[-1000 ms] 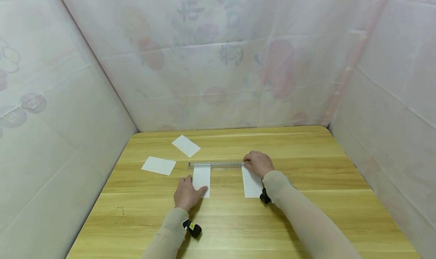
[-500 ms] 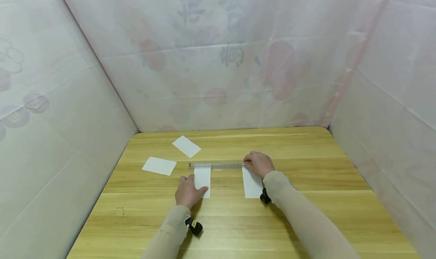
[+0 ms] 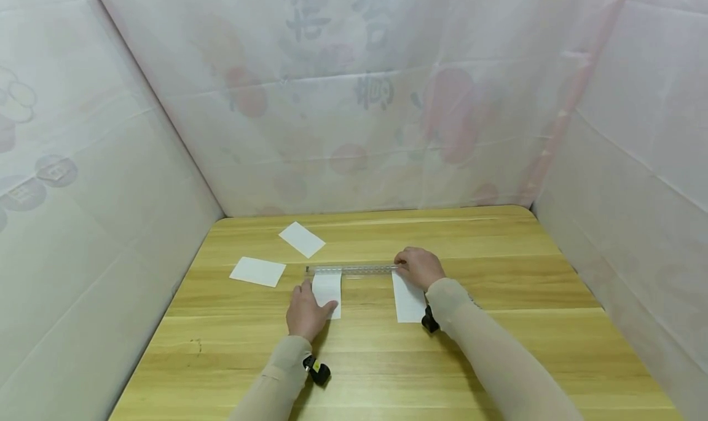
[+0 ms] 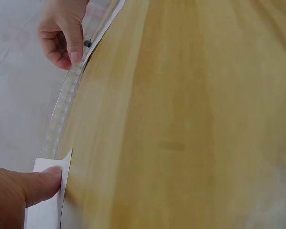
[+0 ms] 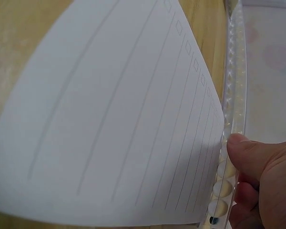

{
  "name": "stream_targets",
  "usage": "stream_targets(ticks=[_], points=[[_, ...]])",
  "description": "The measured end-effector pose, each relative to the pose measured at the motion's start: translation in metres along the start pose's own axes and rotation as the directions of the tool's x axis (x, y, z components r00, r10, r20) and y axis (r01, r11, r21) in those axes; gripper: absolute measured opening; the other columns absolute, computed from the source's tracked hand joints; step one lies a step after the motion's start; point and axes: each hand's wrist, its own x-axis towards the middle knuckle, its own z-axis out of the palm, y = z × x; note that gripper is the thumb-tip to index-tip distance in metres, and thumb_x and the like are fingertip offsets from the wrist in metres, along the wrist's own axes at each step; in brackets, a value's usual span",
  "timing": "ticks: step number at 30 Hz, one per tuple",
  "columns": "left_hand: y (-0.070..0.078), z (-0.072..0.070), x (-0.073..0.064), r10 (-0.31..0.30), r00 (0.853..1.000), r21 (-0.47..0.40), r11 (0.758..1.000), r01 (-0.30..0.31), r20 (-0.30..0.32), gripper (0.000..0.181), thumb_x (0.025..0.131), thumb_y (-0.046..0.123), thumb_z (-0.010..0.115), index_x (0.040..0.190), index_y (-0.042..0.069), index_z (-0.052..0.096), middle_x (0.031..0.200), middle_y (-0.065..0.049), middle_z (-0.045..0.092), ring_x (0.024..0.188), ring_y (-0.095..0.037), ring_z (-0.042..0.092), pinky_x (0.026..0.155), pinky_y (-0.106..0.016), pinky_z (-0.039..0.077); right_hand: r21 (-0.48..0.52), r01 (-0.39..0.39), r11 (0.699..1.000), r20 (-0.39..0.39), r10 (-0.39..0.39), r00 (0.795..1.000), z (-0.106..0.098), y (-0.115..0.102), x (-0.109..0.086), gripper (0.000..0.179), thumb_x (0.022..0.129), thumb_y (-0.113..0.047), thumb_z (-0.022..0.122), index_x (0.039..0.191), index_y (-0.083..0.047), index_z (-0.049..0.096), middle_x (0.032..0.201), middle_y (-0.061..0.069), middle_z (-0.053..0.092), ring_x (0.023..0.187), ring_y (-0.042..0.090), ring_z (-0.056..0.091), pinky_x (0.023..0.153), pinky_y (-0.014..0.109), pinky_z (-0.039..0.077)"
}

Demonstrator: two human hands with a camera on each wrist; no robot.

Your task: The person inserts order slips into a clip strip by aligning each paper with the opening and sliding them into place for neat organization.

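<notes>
A clear plastic strip (image 3: 365, 270) with a row of round bumps lies crosswise on the table. My right hand (image 3: 421, 267) pinches its right end; in the right wrist view the thumb (image 5: 243, 150) presses on the strip's edge. Beneath that hand a lined white paper sheet (image 3: 408, 301), with small printed boxes along one edge, meets the strip. At the strip's left part, my left hand (image 3: 306, 313) holds another white sheet (image 3: 330, 292), its thumb (image 4: 44, 185) on top. The left wrist view shows this sheet bent; the fingers under or behind it are hidden.
Two more white sheets lie askew at the table's far left, one (image 3: 302, 240) behind the other (image 3: 257, 271). Pale printed cloth walls (image 3: 354, 132) rise at the back and both sides of the wooden table (image 3: 498, 372).
My left hand has shifted slightly right. The left sheet's near edge has moved a little forward and the sheet now looks bent. The right hand and strip have stayed in place.
</notes>
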Motion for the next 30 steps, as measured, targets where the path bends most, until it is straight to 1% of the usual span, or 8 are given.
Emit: stream_targets(ticks=[10, 13, 17, 20, 23, 26, 28, 30], points=[[0.002, 0.0, 0.008, -0.007, 1.0, 0.001, 1.0, 0.007, -0.019, 0.076, 0.072, 0.037, 0.084, 0.128, -0.004, 0.052, 0.103, -0.017, 0.054, 0.082, -0.027, 0.054, 0.069, -0.044, 0.049, 0.006, -0.01, 1.0, 0.012, 0.01, 1.0, 0.0, 0.0, 0.0, 0.016, 0.085, -0.022, 0.074, 0.1, -0.017, 0.073, 0.097, -0.002, 0.066, 0.091, 0.021, 0.063, 0.082, 0.043, 0.051], [0.003, -0.001, 0.01, -0.01, 1.0, -0.024, 1.0, 0.009, -0.018, 0.073, 0.075, 0.033, 0.083, 0.129, -0.003, 0.051, 0.108, -0.018, 0.056, 0.089, -0.031, 0.058, 0.074, -0.046, 0.05, 0.003, -0.007, 1.0, 0.008, 0.007, 1.0, 0.0, 0.0, 0.001, 0.015, 0.085, -0.022, 0.075, 0.1, -0.018, 0.073, 0.097, -0.002, 0.067, 0.092, 0.02, 0.063, 0.082, 0.042, 0.051], [0.002, -0.001, 0.012, 0.002, 1.0, -0.074, 0.997, -0.002, -0.001, 0.067, 0.082, 0.026, 0.077, 0.137, -0.001, 0.047, 0.124, -0.02, 0.059, 0.108, -0.037, 0.058, 0.086, -0.05, 0.048, 0.0, -0.01, 1.0, 0.009, 0.01, 1.0, 0.001, 0.001, 0.001, 0.015, 0.085, -0.023, 0.075, 0.099, -0.018, 0.073, 0.097, -0.003, 0.066, 0.092, 0.02, 0.063, 0.082, 0.042, 0.051], [0.0, -0.001, 0.014, 0.011, 1.0, -0.11, 0.994, -0.009, 0.013, 0.059, 0.088, 0.021, 0.069, 0.139, 0.0, 0.046, 0.129, -0.02, 0.057, 0.115, -0.038, 0.055, 0.092, -0.051, 0.045, 0.001, -0.006, 1.0, 0.01, 0.006, 1.0, 0.001, 0.001, 0.002, 0.016, 0.085, -0.024, 0.075, 0.099, -0.018, 0.073, 0.096, -0.003, 0.066, 0.091, 0.02, 0.063, 0.081, 0.042, 0.051], [-0.002, -0.002, 0.016, 0.007, 1.0, -0.128, 0.992, -0.004, 0.025, 0.048, 0.092, 0.017, 0.064, 0.134, -0.002, 0.051, 0.125, -0.022, 0.059, 0.113, -0.04, 0.056, 0.091, -0.052, 0.046, 0.007, -0.01, 1.0, 0.009, 0.01, 1.0, 0.0, 0.0, 0.002, 0.016, 0.085, -0.023, 0.075, 0.1, -0.018, 0.073, 0.097, -0.003, 0.066, 0.091, 0.019, 0.063, 0.081, 0.041, 0.051], [-0.004, -0.002, 0.018, 0.003, 0.999, -0.132, 0.991, 0.002, 0.034, 0.041, 0.093, 0.015, 0.061, 0.128, -0.006, 0.055, 0.121, -0.023, 0.061, 0.11, -0.04, 0.058, 0.088, -0.051, 0.048, 0.012, -0.007, 1.0, 0.002, 0.007, 1.0, -0.001, 0.0, 0.001, 0.016, 0.085, -0.022, 0.075, 0.1, -0.017, 0.073, 0.097, -0.002, 0.067, 0.091, 0.02, 0.063, 0.081, 0.042, 0.051], [-0.004, -0.002, 0.018, 0.0, 0.999, -0.136, 0.991, 0.006, 0.043, 0.037, 0.094, 0.014, 0.059, 0.125, -0.007, 0.057, 0.119, -0.024, 0.061, 0.109, -0.04, 0.058, 0.087, -0.051, 0.048, 0.011, -0.007, 1.0, 0.002, 0.007, 1.0, 0.0, 0.001, 0.001, 0.016, 0.085, -0.022, 0.075, 0.1, -0.017, 0.074, 0.097, -0.002, 0.067, 0.091, 0.02, 0.063, 0.081, 0.042, 0.051], [-0.004, -0.002, 0.018, -0.002, 0.999, -0.143, 0.99, 0.01, 0.055, 0.037, 0.095, 0.013, 0.058, 0.126, -0.007, 0.057, 0.12, -0.024, 0.061, 0.109, -0.04, 0.058, 0.087, -0.051, 0.048, 0.008, 0.0, 1.0, 0.001, 0.0, 1.0, 0.001, 0.002, 0.001, 0.016, 0.085, -0.022, 0.075, 0.1, -0.017, 0.073, 0.097, -0.002, 0.067, 0.092, 0.02, 0.063, 0.081, 0.042, 0.051]])
